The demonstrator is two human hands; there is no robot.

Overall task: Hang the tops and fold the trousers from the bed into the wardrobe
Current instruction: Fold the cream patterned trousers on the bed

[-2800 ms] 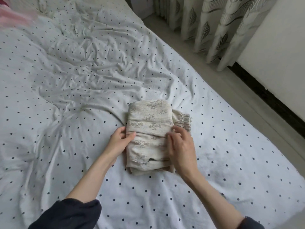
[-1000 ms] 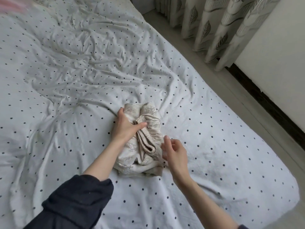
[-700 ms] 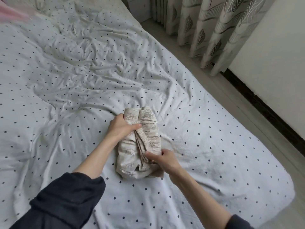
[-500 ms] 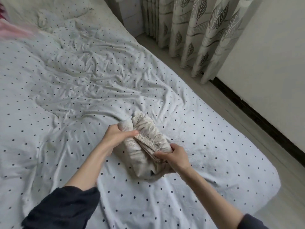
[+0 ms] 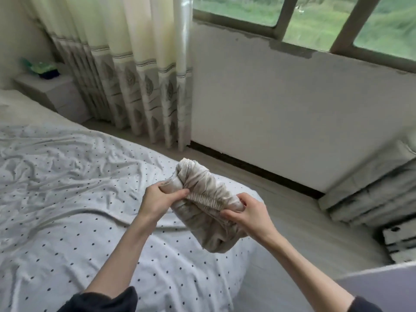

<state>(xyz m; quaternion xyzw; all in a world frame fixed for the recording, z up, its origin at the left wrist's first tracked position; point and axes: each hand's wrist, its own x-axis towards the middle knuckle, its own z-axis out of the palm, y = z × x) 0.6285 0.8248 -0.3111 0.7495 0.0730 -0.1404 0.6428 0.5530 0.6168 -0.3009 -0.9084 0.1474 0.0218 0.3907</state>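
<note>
Above the right edge of the bed (image 5: 67, 199), both hands hold the folded trousers (image 5: 202, 199) up off the sheet. Left hand (image 5: 157, 199) grips the far left end of the bundle, fingers curled over the cloth and thumb across the front. Right hand (image 5: 247, 212) pinches the near right side, fingers closed on the ribbed waistband that wraps the bundle. The trousers are beige, rolled tight, tilted with the far end higher. Dark sleeves show at both wrists. Beyond the bed, to the left, leaf-print curtains (image 5: 139, 86) hang to the floor beside a small nightstand (image 5: 51, 91). A window (image 5: 315, 19) runs along the far wall. Stacked bedding (image 5: 371, 194) lies at the right.
</note>
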